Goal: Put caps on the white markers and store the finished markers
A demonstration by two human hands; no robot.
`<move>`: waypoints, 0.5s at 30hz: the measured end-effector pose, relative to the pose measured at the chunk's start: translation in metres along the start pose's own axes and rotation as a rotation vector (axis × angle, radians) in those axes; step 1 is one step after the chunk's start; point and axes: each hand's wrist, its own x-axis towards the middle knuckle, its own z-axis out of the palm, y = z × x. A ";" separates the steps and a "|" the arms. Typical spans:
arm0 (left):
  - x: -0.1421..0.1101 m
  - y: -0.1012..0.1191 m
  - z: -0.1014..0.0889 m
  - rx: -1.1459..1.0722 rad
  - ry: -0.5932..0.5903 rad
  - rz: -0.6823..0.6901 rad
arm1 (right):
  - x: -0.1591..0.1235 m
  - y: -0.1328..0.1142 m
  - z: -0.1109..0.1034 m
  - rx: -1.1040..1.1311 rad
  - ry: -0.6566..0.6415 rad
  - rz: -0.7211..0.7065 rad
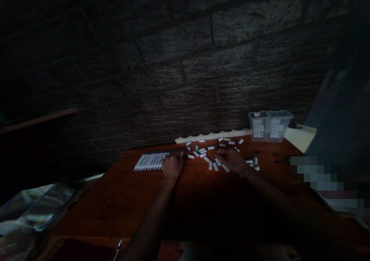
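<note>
A close row of white markers (151,161) with dark ends lies on the wooden table, left of centre. My left hand (172,165) rests over the right end of this row, its fingers apart and touching the markers. Many short white marker caps (211,148) with coloured ends are scattered right of the row. My right hand (232,160) is low over the caps, fingertips brought together and pointing left. Whether a cap is between those fingertips is too dark and small to make out. Some caps are partly hidden by that hand.
Two clear plastic containers (279,126) with labels stand at the table's back right. A pale strip with a wavy edge (214,135) runs along the rear of the wooden table (115,199), against a block wall (179,72). Crinkled plastic bags (43,207) lie at the left.
</note>
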 end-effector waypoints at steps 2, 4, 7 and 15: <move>-0.001 0.000 -0.002 0.028 -0.006 -0.004 | 0.000 0.001 0.000 0.005 -0.001 0.011; -0.002 0.001 -0.003 0.036 -0.026 -0.017 | 0.001 0.002 -0.001 -0.019 -0.007 0.019; -0.002 0.000 -0.002 0.013 -0.055 -0.031 | 0.000 0.001 -0.002 -0.035 -0.003 0.006; 0.002 0.005 0.006 -0.137 0.030 0.078 | 0.003 0.003 -0.006 -0.062 0.081 0.045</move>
